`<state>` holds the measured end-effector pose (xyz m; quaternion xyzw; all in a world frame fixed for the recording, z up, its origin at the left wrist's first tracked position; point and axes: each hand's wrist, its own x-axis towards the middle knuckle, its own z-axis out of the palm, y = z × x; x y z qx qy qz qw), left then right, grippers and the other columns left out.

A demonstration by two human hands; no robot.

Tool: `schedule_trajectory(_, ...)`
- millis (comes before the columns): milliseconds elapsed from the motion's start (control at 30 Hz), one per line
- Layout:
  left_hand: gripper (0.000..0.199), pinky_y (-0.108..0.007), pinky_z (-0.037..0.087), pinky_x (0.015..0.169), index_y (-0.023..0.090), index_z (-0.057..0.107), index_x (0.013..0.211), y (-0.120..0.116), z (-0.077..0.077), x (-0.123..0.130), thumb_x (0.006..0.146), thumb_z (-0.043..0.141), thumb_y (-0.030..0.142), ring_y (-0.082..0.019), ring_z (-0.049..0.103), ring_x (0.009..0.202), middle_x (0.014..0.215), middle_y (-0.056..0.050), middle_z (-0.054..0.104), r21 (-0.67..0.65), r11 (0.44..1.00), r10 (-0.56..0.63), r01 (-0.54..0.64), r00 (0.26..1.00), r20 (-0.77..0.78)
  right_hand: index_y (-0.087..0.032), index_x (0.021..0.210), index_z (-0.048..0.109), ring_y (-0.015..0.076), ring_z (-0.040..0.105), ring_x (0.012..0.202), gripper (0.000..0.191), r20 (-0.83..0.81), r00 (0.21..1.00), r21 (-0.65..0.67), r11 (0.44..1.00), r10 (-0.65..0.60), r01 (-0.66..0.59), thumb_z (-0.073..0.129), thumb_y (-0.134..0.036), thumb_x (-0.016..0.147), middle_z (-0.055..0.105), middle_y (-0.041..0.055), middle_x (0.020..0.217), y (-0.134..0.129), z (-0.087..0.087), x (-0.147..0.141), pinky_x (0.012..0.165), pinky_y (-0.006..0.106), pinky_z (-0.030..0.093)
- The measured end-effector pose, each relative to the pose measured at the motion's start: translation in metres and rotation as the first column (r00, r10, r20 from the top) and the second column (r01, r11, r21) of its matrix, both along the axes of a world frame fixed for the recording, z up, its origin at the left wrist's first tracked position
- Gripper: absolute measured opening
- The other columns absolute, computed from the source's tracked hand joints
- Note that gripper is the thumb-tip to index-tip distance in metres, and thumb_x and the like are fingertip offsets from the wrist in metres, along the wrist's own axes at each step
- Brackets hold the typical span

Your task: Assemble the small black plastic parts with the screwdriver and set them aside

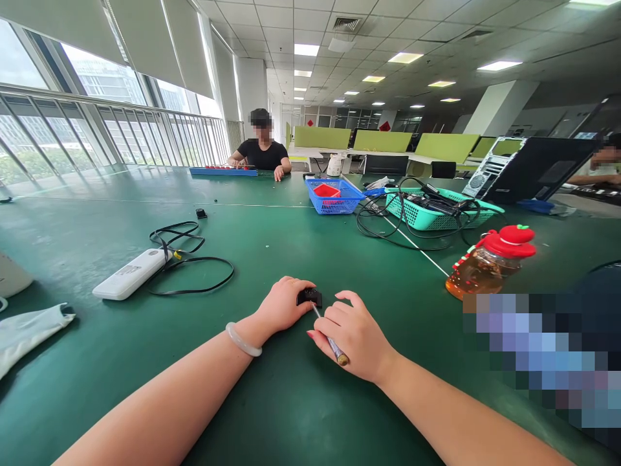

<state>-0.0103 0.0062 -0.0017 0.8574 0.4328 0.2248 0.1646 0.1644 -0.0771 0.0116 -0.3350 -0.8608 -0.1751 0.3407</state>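
On the green tabletop, a small black part (309, 297), too small to name, is pinched in my left hand (282, 303), which wears a pale bangle (243, 340) at the wrist. My right hand (353, 333) is closed around a screwdriver (336, 350). Its thin metal shaft slants up and left, and the tip meets the near side of the black part. The handle's end sticks out below my right fingers, toward me. My left fingers partly cover the black part, so its far left side is hidden.
A white power strip (130, 275) with a black cord lies left. A face mask (32, 336) is nearer. A blue basket (334, 206), a teal basket (427, 221) of cables and a red-lidded bottle (485, 268) stand right. A person (264, 154) sits across the table.
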Motion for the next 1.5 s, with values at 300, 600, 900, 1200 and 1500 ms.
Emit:
schedule_trajectory(300, 0.037, -0.042, 0.048, 0.100, 0.024, 0.066, 0.117, 0.000, 0.000, 0.000, 0.080, 0.065, 0.025, -0.026, 0.059, 0.112, 0.116, -0.004, 0.072, -0.006, 1.000, 0.002, -0.002, 1.000, 0.002, -0.019, 0.066, 0.056, 0.0114, 0.045, 0.061, 0.026, 0.047, 0.999, -0.010, 1.000, -0.009, 0.009, 0.051, -0.022, 0.092, 0.051, -0.0026, 0.062, -0.002, -0.002, -0.002, 0.097, 0.037, 0.036)
schedule_trajectory(600, 0.040, -0.043, 0.048, 0.100, 0.024, 0.064, 0.120, -0.001, 0.000, -0.001, 0.080, 0.066, 0.027, -0.026, 0.059, 0.112, 0.116, -0.004, 0.071, -0.035, 0.999, 0.018, -0.018, 1.000, 0.016, -0.019, 0.065, 0.057, 0.0113, 0.044, 0.060, 0.028, 0.015, 1.000, 0.019, 1.000, -0.004, 0.004, 0.053, -0.022, 0.092, 0.050, -0.0036, 0.058, -0.001, 0.002, 0.001, 0.097, 0.037, 0.036)
schedule_trajectory(900, 0.036, -0.042, 0.049, 0.098, 0.024, 0.065, 0.115, -0.002, 0.004, 0.000, 0.079, 0.066, 0.027, -0.026, 0.060, 0.110, 0.110, -0.005, 0.072, -0.042, 0.999, 0.032, -0.032, 0.999, 0.005, -0.020, 0.069, 0.058, 0.0146, 0.046, 0.069, 0.022, 0.190, 0.981, -0.035, 0.999, 0.022, -0.016, 0.058, -0.022, 0.091, 0.056, -0.0008, 0.069, -0.003, -0.001, -0.001, 0.095, 0.039, 0.031)
schedule_trajectory(1200, 0.036, -0.042, 0.050, 0.096, 0.025, 0.064, 0.116, -0.002, 0.005, -0.001, 0.081, 0.066, 0.030, -0.027, 0.060, 0.108, 0.109, -0.005, 0.072, -0.039, 0.999, 0.020, -0.019, 1.000, 0.012, -0.018, 0.070, 0.058, 0.0134, 0.045, 0.066, 0.022, 0.055, 0.998, -0.010, 1.000, -0.008, 0.009, 0.054, -0.021, 0.092, 0.053, -0.0009, 0.065, 0.001, 0.002, 0.005, 0.091, 0.037, 0.033)
schedule_trajectory(1500, 0.031, -0.042, 0.049, 0.096, 0.025, 0.064, 0.111, -0.001, 0.005, -0.001, 0.080, 0.066, 0.027, -0.026, 0.059, 0.107, 0.109, -0.003, 0.071, -0.053, 0.999, 0.011, -0.009, 1.000, 0.023, -0.019, 0.069, 0.058, 0.0119, 0.047, 0.061, 0.023, -0.127, 0.992, -0.102, 0.995, 0.005, -0.018, 0.050, -0.019, 0.091, 0.055, -0.0016, 0.063, 0.004, 0.005, 0.008, 0.088, 0.036, 0.036)
